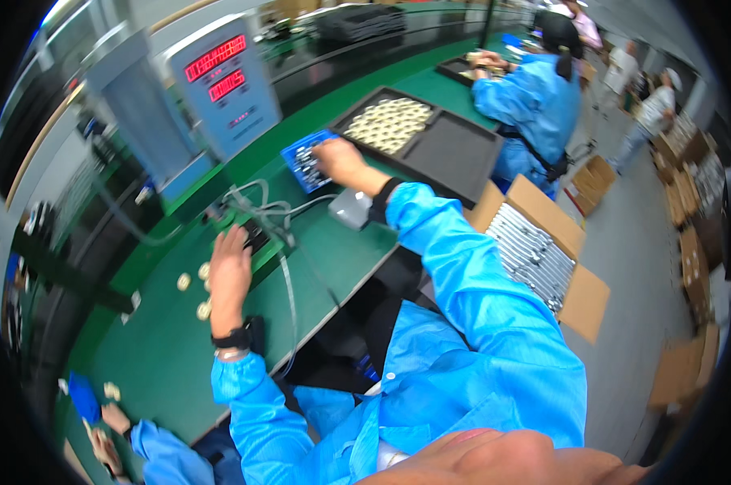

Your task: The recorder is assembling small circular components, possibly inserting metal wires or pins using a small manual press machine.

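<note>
My right hand [341, 164] reaches into a small blue bin [296, 152] of small dark and silvery parts. Its fingers are bent together at the parts, and whatever they pinch is hidden. My left hand [230, 271] lies with fingers stretched beside a green metal fixture [266, 257], its fingertips at the fixture's left side. I see nothing held in it. Several cream-coloured round pieces [204, 309] lie on the green bench just left of that hand. Grey cables and hoses [262, 194] run from behind the fixture toward the machine.
A black tray [462, 153] holds rows of cream pieces on one side. A display box [224, 85] with red digits stands behind the fixture. A carton [589, 303] of metal rods is at my right. Co-workers sit at both ends; one wears a blue sleeve [167, 453].
</note>
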The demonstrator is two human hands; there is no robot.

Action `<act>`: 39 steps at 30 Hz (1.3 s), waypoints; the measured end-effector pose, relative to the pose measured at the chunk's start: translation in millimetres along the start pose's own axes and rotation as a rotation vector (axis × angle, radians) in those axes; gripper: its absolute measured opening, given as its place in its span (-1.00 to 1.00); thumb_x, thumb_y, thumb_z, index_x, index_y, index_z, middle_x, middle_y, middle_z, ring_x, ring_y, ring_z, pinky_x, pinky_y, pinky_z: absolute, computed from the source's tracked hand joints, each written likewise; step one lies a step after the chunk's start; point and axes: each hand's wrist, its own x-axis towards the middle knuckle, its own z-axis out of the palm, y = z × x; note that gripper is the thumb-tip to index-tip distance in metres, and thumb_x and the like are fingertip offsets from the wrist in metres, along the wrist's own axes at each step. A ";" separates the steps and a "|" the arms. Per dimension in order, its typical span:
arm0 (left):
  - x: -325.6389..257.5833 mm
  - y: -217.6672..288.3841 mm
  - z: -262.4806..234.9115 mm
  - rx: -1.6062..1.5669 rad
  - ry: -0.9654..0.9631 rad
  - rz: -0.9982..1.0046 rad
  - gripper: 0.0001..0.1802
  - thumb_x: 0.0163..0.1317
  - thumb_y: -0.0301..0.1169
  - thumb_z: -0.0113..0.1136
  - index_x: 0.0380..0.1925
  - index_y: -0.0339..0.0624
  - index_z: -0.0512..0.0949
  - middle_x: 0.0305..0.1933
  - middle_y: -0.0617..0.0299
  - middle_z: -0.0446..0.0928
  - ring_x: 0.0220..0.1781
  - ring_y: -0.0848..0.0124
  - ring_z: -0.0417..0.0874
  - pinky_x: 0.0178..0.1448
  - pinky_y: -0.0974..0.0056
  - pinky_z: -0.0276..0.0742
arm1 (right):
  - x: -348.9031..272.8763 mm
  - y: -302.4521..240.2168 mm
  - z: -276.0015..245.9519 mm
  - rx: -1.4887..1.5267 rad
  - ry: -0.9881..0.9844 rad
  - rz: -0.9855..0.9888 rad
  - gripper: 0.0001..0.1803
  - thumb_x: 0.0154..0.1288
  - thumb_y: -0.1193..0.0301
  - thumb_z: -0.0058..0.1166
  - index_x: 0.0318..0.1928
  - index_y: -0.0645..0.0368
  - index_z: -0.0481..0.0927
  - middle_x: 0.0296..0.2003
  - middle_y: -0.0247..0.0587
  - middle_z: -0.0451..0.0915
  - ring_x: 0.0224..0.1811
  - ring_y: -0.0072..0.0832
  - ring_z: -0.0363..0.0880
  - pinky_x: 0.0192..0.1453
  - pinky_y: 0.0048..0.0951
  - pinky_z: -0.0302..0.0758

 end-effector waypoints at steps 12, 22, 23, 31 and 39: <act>3.1 -12.8 -4.8 -0.227 0.121 -0.124 -0.43 -0.03 -0.39 0.29 0.06 -0.23 0.45 0.11 -0.03 0.46 0.20 -0.05 0.40 0.27 0.02 0.34 | 0.9 39.2 9.7 0.344 0.162 0.137 -0.69 0.12 0.50 0.14 -0.07 0.09 0.62 -0.28 0.05 0.63 -0.22 -0.10 0.62 -0.12 -0.20 0.51; -1.2 -9.1 3.8 -0.178 0.042 -0.049 -0.53 0.00 -0.40 0.28 -0.02 -0.20 0.51 0.04 0.06 0.51 0.12 0.03 0.47 0.31 0.03 0.33 | -4.3 32.8 -4.0 0.945 0.236 0.232 -0.75 0.30 0.56 -0.01 -0.03 0.32 0.56 -0.27 -0.23 0.62 -0.31 -0.58 0.56 -0.17 -0.58 0.52; -3.7 -10.7 6.6 -0.151 0.151 -0.048 -0.55 0.00 -0.40 0.28 -0.04 -0.20 0.51 0.02 0.07 0.52 0.10 0.05 0.48 0.25 0.04 0.37 | -5.6 14.8 -8.4 1.097 0.212 0.282 -0.74 0.31 0.56 -0.02 0.00 0.33 0.54 -0.20 -0.21 0.61 -0.27 -0.57 0.56 -0.13 -0.57 0.54; -5.5 -15.8 -3.7 -0.095 0.223 -0.195 -0.69 0.02 -0.33 0.27 -0.19 -0.13 0.59 -0.13 0.15 0.57 -0.02 0.11 0.55 -0.05 0.04 0.46 | -31.5 -103.6 -13.5 1.971 -0.257 0.281 -0.70 0.33 0.59 -0.06 0.06 0.42 0.44 -0.03 0.05 0.53 -0.13 -0.44 0.57 0.02 -0.49 0.57; -9.4 -24.4 -19.6 0.079 0.134 -0.428 -0.68 0.07 -0.24 0.20 -0.19 -0.13 0.62 -0.23 0.04 0.61 -0.20 0.04 0.62 -0.15 0.03 0.53 | -18.6 -155.0 18.6 2.273 -0.381 0.477 -0.65 0.33 0.69 -0.24 0.12 0.57 0.27 0.09 0.17 0.39 0.18 -0.22 0.42 0.32 -0.39 0.42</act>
